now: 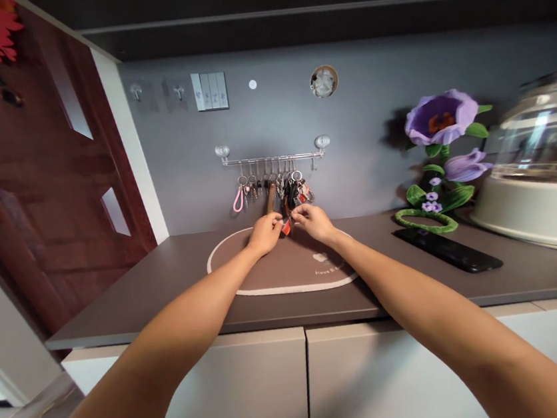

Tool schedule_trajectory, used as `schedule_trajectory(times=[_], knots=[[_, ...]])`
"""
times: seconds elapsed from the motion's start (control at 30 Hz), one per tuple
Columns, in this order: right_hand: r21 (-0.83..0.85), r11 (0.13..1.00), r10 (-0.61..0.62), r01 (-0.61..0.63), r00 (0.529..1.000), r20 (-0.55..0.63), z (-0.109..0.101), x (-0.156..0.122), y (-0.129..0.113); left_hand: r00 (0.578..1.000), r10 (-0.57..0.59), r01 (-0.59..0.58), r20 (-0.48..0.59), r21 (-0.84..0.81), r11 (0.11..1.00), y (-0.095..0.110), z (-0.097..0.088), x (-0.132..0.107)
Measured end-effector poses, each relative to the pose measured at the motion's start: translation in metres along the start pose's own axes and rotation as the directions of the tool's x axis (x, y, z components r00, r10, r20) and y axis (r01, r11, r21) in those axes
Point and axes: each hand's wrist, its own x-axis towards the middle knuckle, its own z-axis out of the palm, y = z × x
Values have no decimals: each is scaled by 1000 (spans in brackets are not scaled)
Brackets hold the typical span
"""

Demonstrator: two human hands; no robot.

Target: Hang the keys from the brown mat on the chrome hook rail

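Observation:
Both my arms reach forward over a brown counter. My left hand [265,232] and my right hand [313,222] meet above an oval brown mat [286,272], fingers pinched together on a small red key tag [286,227] that hangs from a bunch of keys [293,192]. The bunch dangles from a metal hook rail [273,158] on the grey wall. A pink loop keyring [239,201] hangs at the rail's left end.
A black phone [448,250] lies on the counter [157,290] to the right, beside a purple knitted flower [440,150]. A white appliance with a clear lid [540,172] stands at far right. A dark red door [38,176] is on the left.

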Motion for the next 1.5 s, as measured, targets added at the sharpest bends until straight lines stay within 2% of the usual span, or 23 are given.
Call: schedule_trajectory(times=[0.17, 0.43, 0.67, 0.77, 0.9, 1.07, 1.23, 1.5], knots=[[181, 983, -19, 28, 999, -47, -2, 3, 1, 999, 22, -22, -23, -16, 1000, 1, 1, 0], [469, 882, 8, 41, 995, -103, -10, 6, -4, 997, 71, -71, -1, -56, 996, 3, 0, -1], [482, 875, 56, 35, 983, -174, -18, 11, -4, 998, 62, -60, 26, -77, 995, 3, 3, -2], [500, 866, 113, 4, 973, -202, -22, 16, -4, 998, 64, -61, 31, -88, 994, 4, 3, -3], [552, 834, 212, -15, 931, -296, -31, 27, -4, 997, 65, -61, 42, -102, 993, 3, 5, -4], [501, 865, 256, -29, 884, -391, -50, 48, -4, 997, 57, -51, 42, -136, 989, 2, 7, -4], [559, 826, 327, -72, 869, -372, -60, 66, -11, 998, 35, -25, 57, -158, 987, 1, 8, -4], [589, 788, 438, -178, 835, -333, -59, 83, -14, 998, 33, -24, 52, -168, 986, -2, 9, -3]])
